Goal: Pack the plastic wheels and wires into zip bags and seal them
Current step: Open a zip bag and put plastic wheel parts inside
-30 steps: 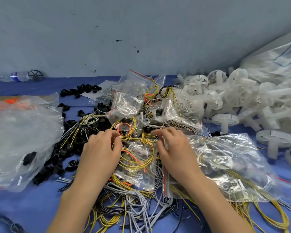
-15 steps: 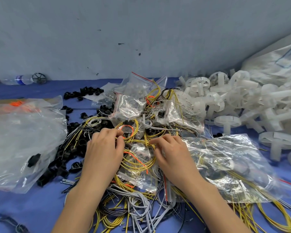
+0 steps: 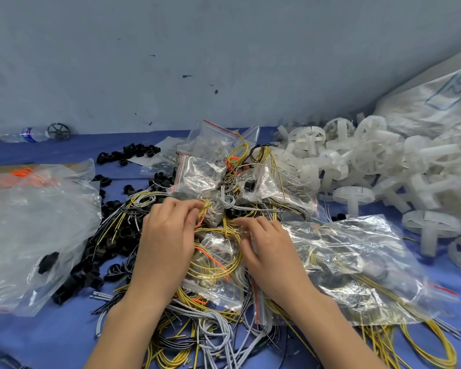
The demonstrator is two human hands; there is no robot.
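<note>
Both hands are deep in the wire tangle at mid-table.

Bare blue table [image 3: 37, 339] shows only at the near left; loose wires [image 3: 213, 334] fill the space between the forearms. The left hand [image 3: 168, 235] pinches yellow and orange strands above a small zip bag [image 3: 218, 288]. The right hand [image 3: 269, 251] has its fingertips on the wires, and I cannot tell if it grips them. Large clear bags [image 3: 37, 222] crowd both sides. The plastic wheels [image 3: 370, 161] are heaped far right against the wall [image 3: 224, 62].
</note>
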